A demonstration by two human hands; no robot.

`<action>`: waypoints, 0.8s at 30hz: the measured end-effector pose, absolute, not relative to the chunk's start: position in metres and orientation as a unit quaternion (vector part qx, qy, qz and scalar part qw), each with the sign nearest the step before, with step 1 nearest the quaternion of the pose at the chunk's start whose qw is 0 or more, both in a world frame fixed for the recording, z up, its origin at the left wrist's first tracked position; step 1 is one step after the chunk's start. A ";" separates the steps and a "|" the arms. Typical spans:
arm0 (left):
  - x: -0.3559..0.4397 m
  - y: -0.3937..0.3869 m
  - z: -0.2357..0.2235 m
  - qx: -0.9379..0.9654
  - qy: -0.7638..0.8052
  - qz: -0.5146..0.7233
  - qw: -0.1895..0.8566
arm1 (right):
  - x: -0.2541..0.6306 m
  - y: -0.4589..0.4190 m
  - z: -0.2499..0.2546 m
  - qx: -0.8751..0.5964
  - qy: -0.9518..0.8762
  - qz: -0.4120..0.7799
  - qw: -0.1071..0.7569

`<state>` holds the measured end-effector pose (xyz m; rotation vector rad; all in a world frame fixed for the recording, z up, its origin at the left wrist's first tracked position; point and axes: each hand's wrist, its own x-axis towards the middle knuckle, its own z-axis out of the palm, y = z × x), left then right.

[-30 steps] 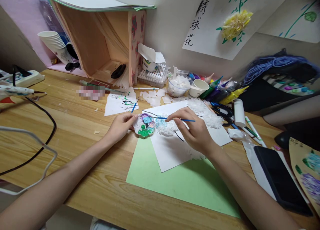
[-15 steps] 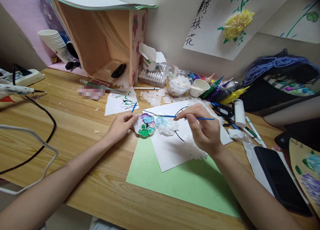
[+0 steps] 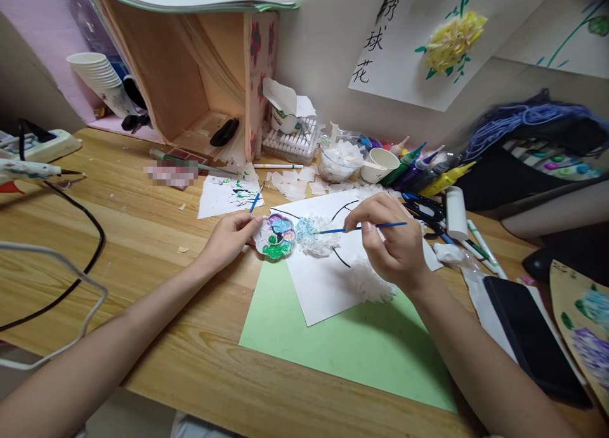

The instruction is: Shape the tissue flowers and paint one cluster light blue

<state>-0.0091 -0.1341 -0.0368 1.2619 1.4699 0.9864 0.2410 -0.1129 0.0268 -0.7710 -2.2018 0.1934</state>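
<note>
My left hand [image 3: 236,234] pinches the edge of a flower-shaped paint palette [image 3: 275,237] holding green, blue, purple and black paint. A blue paintbrush [image 3: 361,227] is gripped between the fingers of my right hand [image 3: 387,241]. Its tip meets a ruffled paper flower [image 3: 318,240], which is pale blue on its left part and white elsewhere. That flower sits on a white sheet [image 3: 314,298] with black painted lines. Partly under my right hand is a second ruffled flower [image 3: 373,281], all white. A green sheet [image 3: 342,355] lies beneath the white one.
Behind the sheets are a paint-marked paper [image 3: 223,197] with another brush [image 3: 255,200], a bowl of paper scraps [image 3: 339,162], a paper cup [image 3: 379,165] and paint bottles [image 3: 445,179]. A phone [image 3: 528,336] lies at right. Cables [image 3: 98,260] and a glue gun [image 3: 33,169] are at left.
The brush tip has moved right and slightly down, from the flower's blue part near the palette to its middle. My left hand and the palette stay nearly still.
</note>
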 end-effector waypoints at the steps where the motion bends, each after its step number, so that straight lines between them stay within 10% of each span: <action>1: -0.009 -0.134 -0.037 0.515 0.599 0.401 0.465 | 0.241 -0.113 0.027 -0.302 -0.868 0.072 0.389; 24: -0.009 -0.134 -0.037 0.521 0.602 0.396 0.458 | 0.242 -0.116 0.031 -0.298 -0.854 0.076 0.421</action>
